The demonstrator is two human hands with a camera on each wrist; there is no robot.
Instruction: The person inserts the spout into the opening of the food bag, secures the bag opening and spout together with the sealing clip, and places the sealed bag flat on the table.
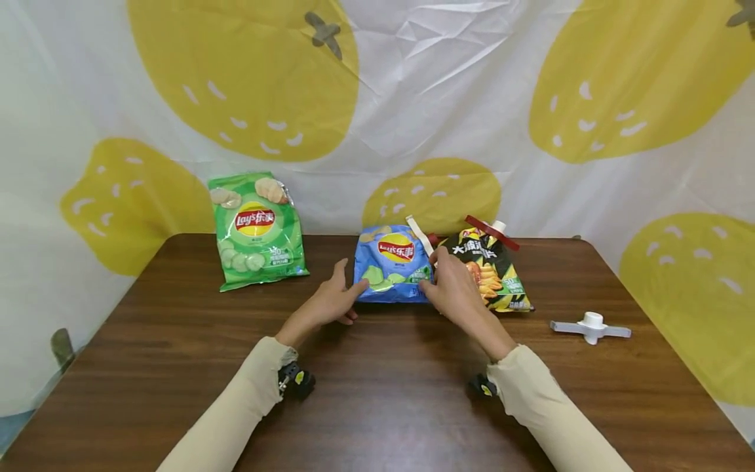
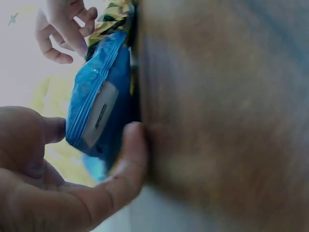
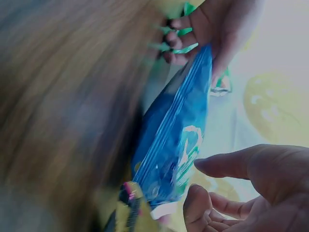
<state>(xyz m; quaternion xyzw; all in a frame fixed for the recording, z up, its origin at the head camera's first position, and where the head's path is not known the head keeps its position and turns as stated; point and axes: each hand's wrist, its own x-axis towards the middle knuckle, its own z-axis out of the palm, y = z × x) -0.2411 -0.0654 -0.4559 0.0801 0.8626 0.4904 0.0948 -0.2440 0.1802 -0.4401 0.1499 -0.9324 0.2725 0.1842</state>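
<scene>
A blue Lay's chip bag [image 1: 394,265] lies at the back of the table, with a white sealing clip [image 1: 420,235] across its upper right corner. My left hand [image 1: 333,295] is at the bag's left side, fingers spread. In the left wrist view its thumb [image 2: 54,129] meets the bag's lower corner. On the other side is my right hand [image 1: 457,288], thumb tip right by the bag's lower right edge and fingers loosely bent. Behind that hand leans a black and yellow chip bag [image 1: 507,278] with a red sealing clip [image 1: 492,231] across its top.
A green Lay's bag [image 1: 257,242] leans on the patterned cloth [image 1: 413,85] at the back left. Toward the right of the brown table [image 1: 389,406] lies a loose sealing clip with grey arms and a white cap [image 1: 592,326].
</scene>
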